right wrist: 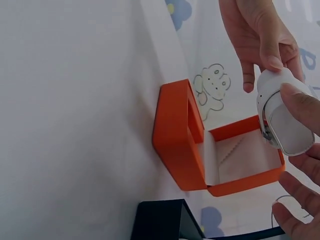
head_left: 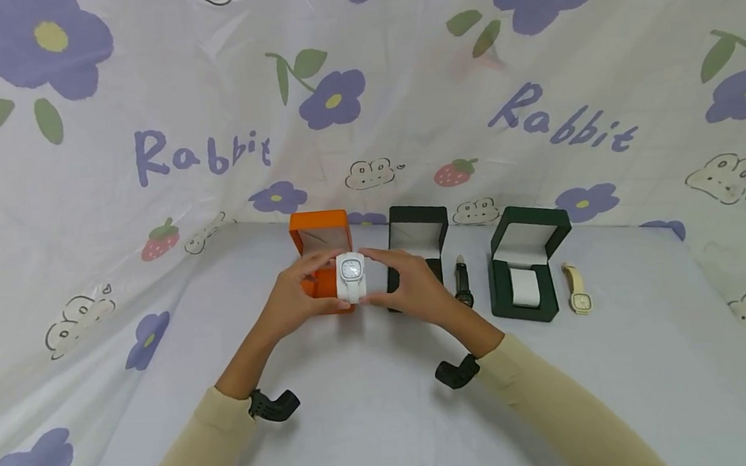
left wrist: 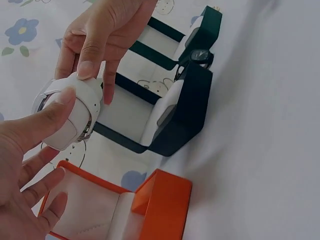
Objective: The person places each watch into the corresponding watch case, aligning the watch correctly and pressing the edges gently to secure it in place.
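White watch point(head_left: 351, 276) pinched between both hands' grip, above the orange box point(head_left: 319, 245).

White watch point(head_left: 351, 278) on white cushion, square pale-blue dial facing up, strap wrapped round cushion; held above open orange box point(head_left: 319, 247), between left hand point(head_left: 299, 296) and right hand point(head_left: 409, 281). Box empty, lid upright.
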Motion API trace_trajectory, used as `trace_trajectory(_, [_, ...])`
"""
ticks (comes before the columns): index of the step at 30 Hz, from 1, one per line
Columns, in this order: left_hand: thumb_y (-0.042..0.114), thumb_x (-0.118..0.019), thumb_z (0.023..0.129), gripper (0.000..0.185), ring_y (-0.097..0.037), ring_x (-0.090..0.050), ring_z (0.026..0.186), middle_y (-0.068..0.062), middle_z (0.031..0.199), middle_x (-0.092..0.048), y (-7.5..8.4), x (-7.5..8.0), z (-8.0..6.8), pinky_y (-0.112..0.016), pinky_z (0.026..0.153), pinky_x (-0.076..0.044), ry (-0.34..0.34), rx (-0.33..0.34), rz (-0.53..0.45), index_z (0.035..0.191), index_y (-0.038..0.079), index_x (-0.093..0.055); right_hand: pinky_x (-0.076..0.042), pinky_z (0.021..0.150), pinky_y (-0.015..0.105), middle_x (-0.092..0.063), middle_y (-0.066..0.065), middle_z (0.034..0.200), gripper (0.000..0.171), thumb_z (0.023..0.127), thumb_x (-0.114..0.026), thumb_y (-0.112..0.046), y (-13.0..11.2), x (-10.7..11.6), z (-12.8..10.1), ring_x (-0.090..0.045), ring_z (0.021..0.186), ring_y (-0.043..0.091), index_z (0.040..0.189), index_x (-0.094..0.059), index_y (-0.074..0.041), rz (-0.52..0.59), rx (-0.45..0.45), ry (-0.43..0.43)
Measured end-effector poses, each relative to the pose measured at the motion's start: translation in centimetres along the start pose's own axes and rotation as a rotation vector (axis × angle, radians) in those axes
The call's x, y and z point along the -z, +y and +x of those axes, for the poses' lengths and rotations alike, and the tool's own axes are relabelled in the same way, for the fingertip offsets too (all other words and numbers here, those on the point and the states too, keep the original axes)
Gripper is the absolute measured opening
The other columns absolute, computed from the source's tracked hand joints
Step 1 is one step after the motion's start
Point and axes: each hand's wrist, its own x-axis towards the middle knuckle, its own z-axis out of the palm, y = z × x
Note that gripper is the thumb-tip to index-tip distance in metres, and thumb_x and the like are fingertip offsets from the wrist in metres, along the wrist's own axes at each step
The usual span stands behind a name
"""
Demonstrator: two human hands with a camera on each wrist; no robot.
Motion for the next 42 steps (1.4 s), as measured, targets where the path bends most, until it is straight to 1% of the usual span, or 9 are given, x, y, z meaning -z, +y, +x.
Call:
trace_trajectory(3, [0.028,-0.091,0.077,0.077,-0.031,-0.051,0.13,0.001,0.143,-0.057,-0.5,0.4,0.1,-0.06,0.107,-0.045,0.002,-0.001,0.025,0.146,0.023,-0.057,-0.045,0.111,0.05,-0.059,0.004,0.144,0.08,0.078,-0.09,-0.03,0.2,-0.4,0.5,-0.055,0.132,0.027,0.148,-0.055,-0.013,-0.001,-0.004,-0.014])
trace_trajectory(7, [0.026,-0.091,0.077,0.078,-0.038,-0.05,0.129,-0.005,0.139,-0.061,-1.1,0.8,0.4,-0.061,0.105,-0.045,-0.002,0.015,0.047,0.147,0.021,-0.056,-0.047,0.109,0.05,-0.059,0.003,0.144,0.079,0.079,-0.09,-0.03,0.4,-0.9,1.2,-0.055,0.131,0.026,0.148,-0.054,-0.014,-0.001,-0.025,-0.03])
trace_trajectory(11, [0.028,-0.091,0.077,0.081,-0.039,-0.049,0.127,-0.009,0.141,-0.059,-1.7,1.3,0.8,-0.061,0.101,-0.046,-0.021,0.028,0.076,0.149,0.02,-0.054,-0.049,0.106,0.052,-0.059,0.003,0.144,0.079,0.08,-0.089,-0.032,0.6,-1.4,1.8,-0.056,0.129,0.027,0.148,-0.054,-0.014,-0.012,-0.048,-0.04])
trace_trajectory(15, [0.031,-0.092,0.076,0.081,-0.039,-0.051,0.122,-0.011,0.141,-0.058,-2.3,1.7,1.2,-0.058,0.099,-0.048,-0.028,0.055,0.099,0.148,0.021,-0.055,-0.047,0.107,0.053,-0.059,0.004,0.145,0.079,0.08,-0.088,-0.033,0.8,-2.0,2.5,-0.056,0.129,0.03,0.148,-0.054,-0.013,-0.024,-0.059,-0.048])
trace_trajectory(22, [0.03,-0.091,0.077,0.079,-0.038,-0.049,0.125,-0.007,0.143,-0.056,-3.6,2.2,1.5,-0.059,0.099,-0.048,-0.04,0.087,0.106,0.148,0.023,-0.055,-0.046,0.108,0.05,-0.059,0.007,0.143,0.08,0.082,-0.087,-0.035,1.1,-3.2,3.5,-0.055,0.129,0.029,0.151,-0.05,-0.016,-0.067,-0.111,-0.085])
trace_trajectory(25, [0.03,-0.09,0.078,0.079,-0.039,-0.048,0.127,-0.008,0.144,-0.056,-4.2,2.3,1.6,-0.06,0.1,-0.048,-0.042,0.095,0.108,0.148,0.022,-0.055,-0.045,0.11,0.051,-0.059,0.007,0.144,0.08,0.083,-0.087,-0.034,1.3,-3.7,3.8,-0.054,0.13,0.029,0.152,-0.049,-0.017,-0.063,-0.133,-0.098])
trace_trajectory(29, [0.032,-0.091,0.077,0.081,-0.039,-0.048,0.128,-0.009,0.145,-0.055,-5.0,2.5,1.7,-0.057,0.099,-0.049,-0.047,0.11,0.121,0.149,0.021,-0.054,-0.044,0.111,0.05,-0.056,0.006,0.147,0.08,0.083,-0.086,-0.034,1.8,-4.4,4.1,-0.052,0.134,0.029,0.153,-0.049,-0.019,-0.05,-0.151,-0.107])
trace_trajectory(35, [0.03,-0.091,0.077,0.082,-0.038,-0.048,0.129,-0.01,0.147,-0.054,-6.1,2.5,1.7,-0.052,0.098,-0.05,-0.055,0.116,0.131,0.149,0.02,-0.053,-0.045,0.111,0.049,-0.056,0.008,0.147,0.08,0.084,-0.086,-0.033,2.6,-5.4,4.4,-0.052,0.133,0.029,0.153,-0.048,-0.017,-0.03,-0.16,-0.118])
trace_trajectory(42, [0.025,-0.091,0.077,0.081,-0.037,-0.049,0.127,-0.009,0.147,-0.055,-6.7,2.5,1.8,-0.052,0.098,-0.05,-0.057,0.122,0.124,0.148,0.019,-0.055,-0.044,0.112,0.045,-0.056,0.007,0.147,0.078,0.086,-0.084,-0.031,3.2,-6.0,4.7,-0.053,0.132,0.027,0.153,-0.048,-0.015,-0.031,-0.149,-0.128])
